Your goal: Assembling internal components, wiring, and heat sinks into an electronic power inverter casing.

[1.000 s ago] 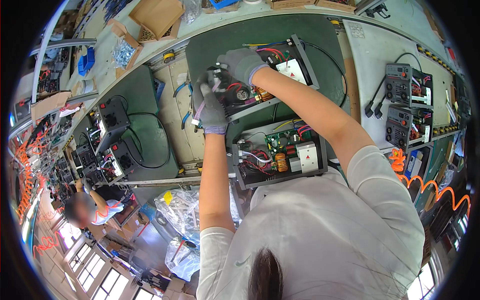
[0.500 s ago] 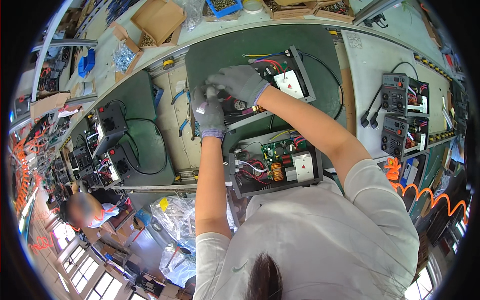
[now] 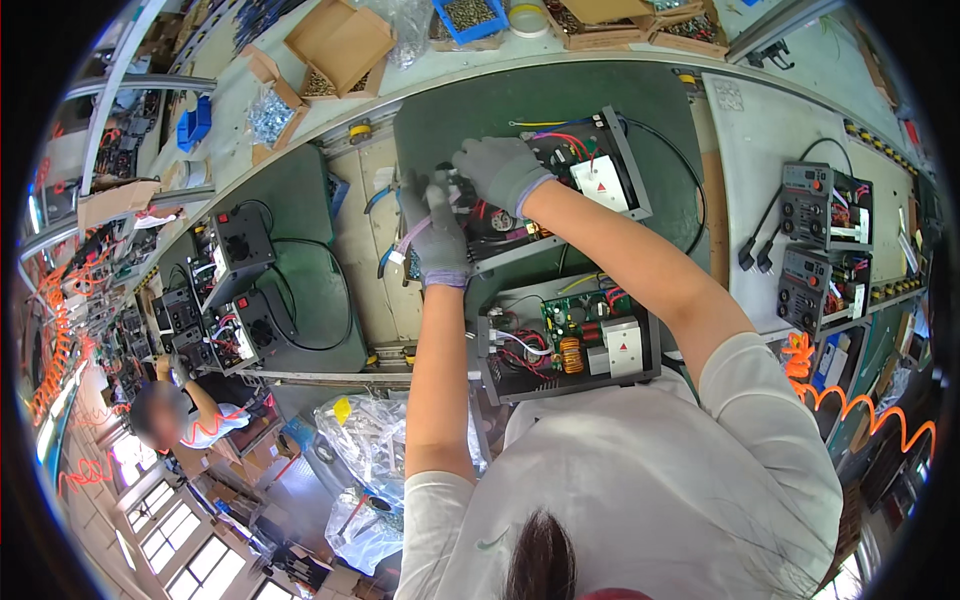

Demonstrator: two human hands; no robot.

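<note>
Both of my hands wear grey gloves and meet at the left end of an open, dark metal-cased electrical unit (image 3: 632,165). My left hand (image 3: 440,240) is closed at that end, with a pale purple wire lead (image 3: 411,236) tipped by a white connector running out across it. My right hand (image 3: 500,172) reaches over the case from the right, fingers curled beside the left hand; what they pinch is hidden. Inside the case show red wires and a white plate (image 3: 598,184) with a red triangle. A second open unit (image 3: 570,345) lies nearer my body.
Blue-handled pliers (image 3: 385,262) lie left of the unit. More units (image 3: 240,250) stand on a green board at left, and others (image 3: 825,200) on a white board at right. Cartons of small hardware (image 3: 340,45) line the back. An orange coiled hose (image 3: 860,405) hangs at right.
The whole view has shifted slightly, moving the scene right and down. The wire lead now stretches out left of my left hand. My right hand stays over the unit's left end.
</note>
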